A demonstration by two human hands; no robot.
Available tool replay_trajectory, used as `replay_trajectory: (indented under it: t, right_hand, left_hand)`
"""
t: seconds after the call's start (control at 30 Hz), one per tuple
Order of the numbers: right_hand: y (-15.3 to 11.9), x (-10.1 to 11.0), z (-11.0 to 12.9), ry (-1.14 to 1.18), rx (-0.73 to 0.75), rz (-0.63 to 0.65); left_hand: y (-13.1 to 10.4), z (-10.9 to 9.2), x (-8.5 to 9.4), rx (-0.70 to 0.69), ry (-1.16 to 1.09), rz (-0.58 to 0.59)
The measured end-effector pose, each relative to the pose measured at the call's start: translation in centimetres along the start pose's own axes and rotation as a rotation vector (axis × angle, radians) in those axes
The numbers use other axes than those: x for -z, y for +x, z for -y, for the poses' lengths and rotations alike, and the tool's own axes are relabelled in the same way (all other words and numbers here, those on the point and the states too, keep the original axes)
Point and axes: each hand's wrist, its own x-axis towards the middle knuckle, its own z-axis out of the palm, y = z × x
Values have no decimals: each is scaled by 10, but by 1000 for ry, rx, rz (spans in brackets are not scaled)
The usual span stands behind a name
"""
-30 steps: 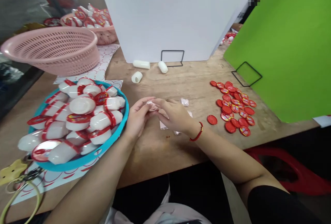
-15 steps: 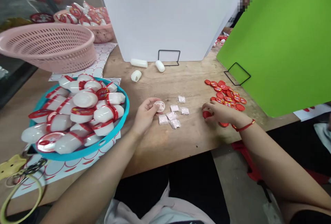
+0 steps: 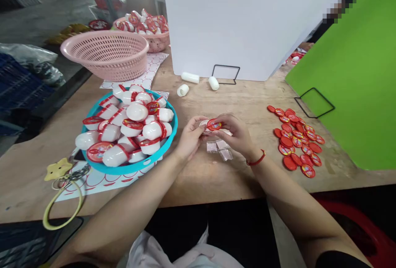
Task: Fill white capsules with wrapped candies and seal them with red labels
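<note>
Over the middle of the wooden table, my left hand (image 3: 191,139) is closed around a small round white cup (image 3: 204,126), mostly hidden by fingers and lid. My right hand (image 3: 237,135) pinches a round red lid (image 3: 214,124) with a printed face, held at the cup's mouth. Whether the lid is seated on the cup I cannot tell. Beneath the hands lie several small pale pink sachets (image 3: 226,154), partly covered by the right hand. Many more red lids (image 3: 297,139) are spread on the table to the right.
On the left, a teal basket (image 3: 125,170) is heaped with white, red-banded containers (image 3: 137,111). Behind it stands a pink basket (image 3: 102,55). White hollow pieces (image 3: 190,78) lie by a white board (image 3: 222,24). A green board (image 3: 355,78) stands right; a yellow key ring (image 3: 63,206) lies front left.
My right hand has moved left from the pile of lids to my left hand, bringing a red lid to the white cup. The camera view has turned left.
</note>
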Motion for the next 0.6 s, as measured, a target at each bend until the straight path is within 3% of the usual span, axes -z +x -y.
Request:
replay_trajectory:
  t: [0.1,0.27,0.47,0.6]
  right_hand:
    - [6,-17,-10,-180,90,12]
    - [5,-25,-23,-358,192,35]
    - [3,-21,-33,-338,140,53]
    - [3,-12,-37,-297,121,14]
  left_hand:
    - [0,-4,-2,28,-100,-59]
    - [1,-3,-2,92,-155,-116]
    - [-2,-3,-1,157,-202,35]
    - [-3,-2,1,198,-182,49]
